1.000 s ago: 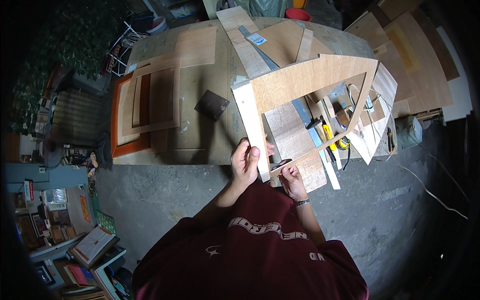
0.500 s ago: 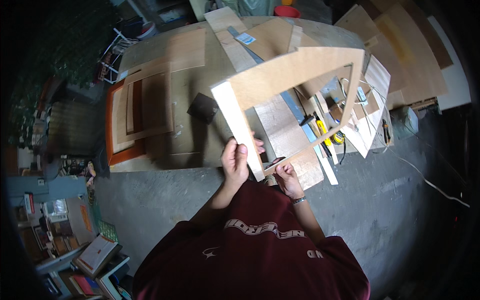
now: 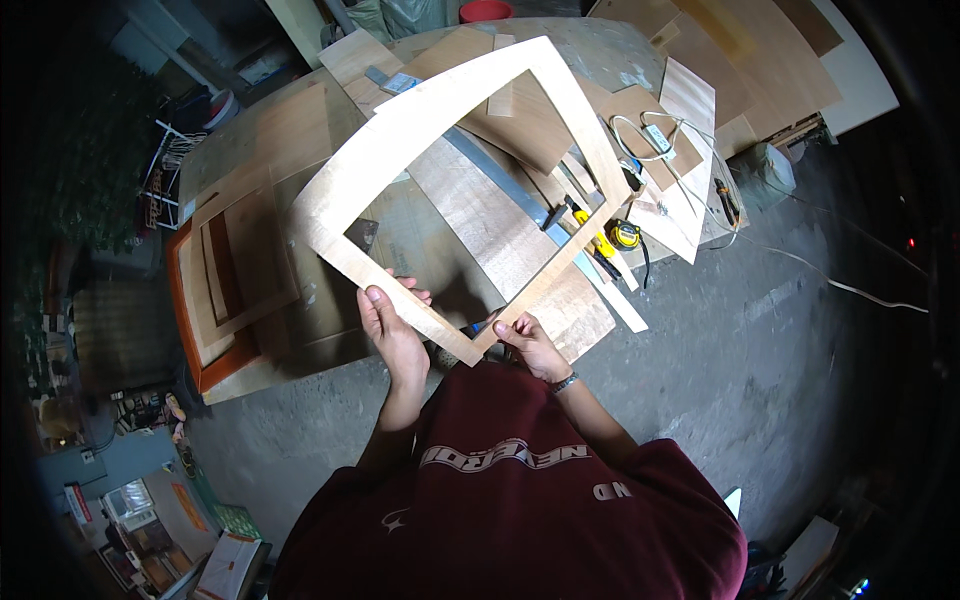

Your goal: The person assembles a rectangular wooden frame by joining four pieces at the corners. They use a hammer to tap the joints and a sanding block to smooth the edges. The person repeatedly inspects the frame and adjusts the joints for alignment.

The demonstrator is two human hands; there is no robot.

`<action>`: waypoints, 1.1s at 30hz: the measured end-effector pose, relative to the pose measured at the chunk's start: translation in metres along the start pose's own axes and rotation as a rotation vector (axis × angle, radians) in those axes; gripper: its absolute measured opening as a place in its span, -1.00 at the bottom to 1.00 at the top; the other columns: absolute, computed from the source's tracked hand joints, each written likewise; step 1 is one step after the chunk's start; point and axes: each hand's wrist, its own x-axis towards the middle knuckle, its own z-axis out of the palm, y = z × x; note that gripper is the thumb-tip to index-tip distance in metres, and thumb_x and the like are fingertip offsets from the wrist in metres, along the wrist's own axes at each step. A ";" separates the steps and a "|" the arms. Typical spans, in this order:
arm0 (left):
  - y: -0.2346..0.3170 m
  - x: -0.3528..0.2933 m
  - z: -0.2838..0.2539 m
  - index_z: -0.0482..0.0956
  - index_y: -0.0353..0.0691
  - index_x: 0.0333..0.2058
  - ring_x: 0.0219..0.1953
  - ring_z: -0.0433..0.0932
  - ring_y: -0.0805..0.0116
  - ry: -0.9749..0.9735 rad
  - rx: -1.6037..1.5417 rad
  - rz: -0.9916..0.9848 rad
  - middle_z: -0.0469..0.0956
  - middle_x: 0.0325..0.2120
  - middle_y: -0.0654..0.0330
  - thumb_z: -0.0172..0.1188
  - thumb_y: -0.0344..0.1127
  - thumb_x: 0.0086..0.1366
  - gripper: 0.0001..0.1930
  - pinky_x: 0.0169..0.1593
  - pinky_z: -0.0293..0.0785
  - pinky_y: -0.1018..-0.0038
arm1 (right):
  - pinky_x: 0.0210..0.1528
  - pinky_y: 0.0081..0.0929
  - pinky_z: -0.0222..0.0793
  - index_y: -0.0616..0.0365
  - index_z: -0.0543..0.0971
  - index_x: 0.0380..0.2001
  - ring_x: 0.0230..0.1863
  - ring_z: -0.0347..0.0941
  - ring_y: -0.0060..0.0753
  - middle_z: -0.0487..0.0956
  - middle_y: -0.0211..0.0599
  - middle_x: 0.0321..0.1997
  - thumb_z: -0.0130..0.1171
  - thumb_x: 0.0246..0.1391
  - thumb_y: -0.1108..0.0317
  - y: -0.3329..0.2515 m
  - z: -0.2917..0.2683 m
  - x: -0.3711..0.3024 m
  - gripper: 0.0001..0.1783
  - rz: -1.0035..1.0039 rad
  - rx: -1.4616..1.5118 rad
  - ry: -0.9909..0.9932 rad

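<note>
A pale wooden frame (image 3: pixel 405 118) with one broad curved side is raised over the near side of the workbench. My left hand (image 3: pixel 397 345) grips its lower left bar, thumb on top and fingers reaching behind. Close to the bottom corner, my right hand (image 3: pixel 535 350) pinches the lower right bar. A small dark and blue item (image 3: pixel 477 328) shows inside that corner by my right fingers; its kind is unclear. Through and beside the frame lie a yellow-handled tool (image 3: pixel 603 244), a yellow tape measure (image 3: pixel 624 235) and a wide wooden board (image 3: pixel 480 225).
An orange-brown frame (image 3: pixel 185 300) lies on the workbench's left with thin wooden frames on it. Pliers (image 3: pixel 727 203) and a white power strip (image 3: pixel 657 140) are at the right, its cord trailing to the floor. Large panels (image 3: pixel 775 80) stand at the far right.
The wooden frame has turned to lie flatter towards me, its broad face now showing fully, and has moved left. Both hands kept hold. The whole view has also shifted and turned.
</note>
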 end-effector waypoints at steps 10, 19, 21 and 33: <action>-0.003 0.004 -0.011 0.40 -0.24 -0.01 -0.38 0.57 0.25 0.046 -0.086 -0.014 0.55 -0.32 0.08 -0.14 0.15 0.53 -0.50 -0.25 0.54 0.35 | -0.07 -0.63 0.40 0.20 0.56 -0.07 -0.19 0.47 -0.67 0.61 -0.46 -0.24 0.22 0.31 0.23 -0.017 0.008 -0.004 -0.72 0.054 -0.194 -0.042; 0.001 -0.005 -0.011 0.35 -0.20 -0.17 -0.53 0.37 0.40 -0.042 -0.305 -0.066 0.36 -0.52 0.20 -0.11 0.16 0.51 -0.54 -0.46 0.36 0.42 | -0.13 -0.66 0.41 0.16 0.53 -0.29 -0.22 0.46 -0.67 0.64 -0.34 -0.04 0.18 0.33 0.28 0.002 -0.004 0.008 -0.82 0.065 -0.166 -0.110; 0.004 -0.011 0.003 0.36 -0.17 -0.14 -0.56 0.34 0.40 -0.042 -0.206 0.004 0.34 -0.56 0.24 -0.14 0.22 0.50 -0.50 -0.48 0.32 0.42 | -0.14 -0.64 0.44 0.24 0.57 0.00 -0.22 0.52 -0.62 0.64 -0.37 -0.14 0.17 0.34 0.29 0.008 -0.008 0.009 -0.72 0.001 -0.182 -0.109; -0.015 -0.041 0.015 0.32 -0.33 -0.11 -0.48 0.29 0.49 -0.475 -0.103 0.253 0.33 -0.48 0.18 -0.03 0.08 0.50 -0.52 -0.38 0.24 0.54 | -0.09 -0.62 0.40 0.22 0.44 0.14 -0.23 0.47 -0.65 0.57 -0.48 -0.26 0.12 0.36 0.30 0.008 -0.007 0.009 -0.63 0.027 0.040 -0.176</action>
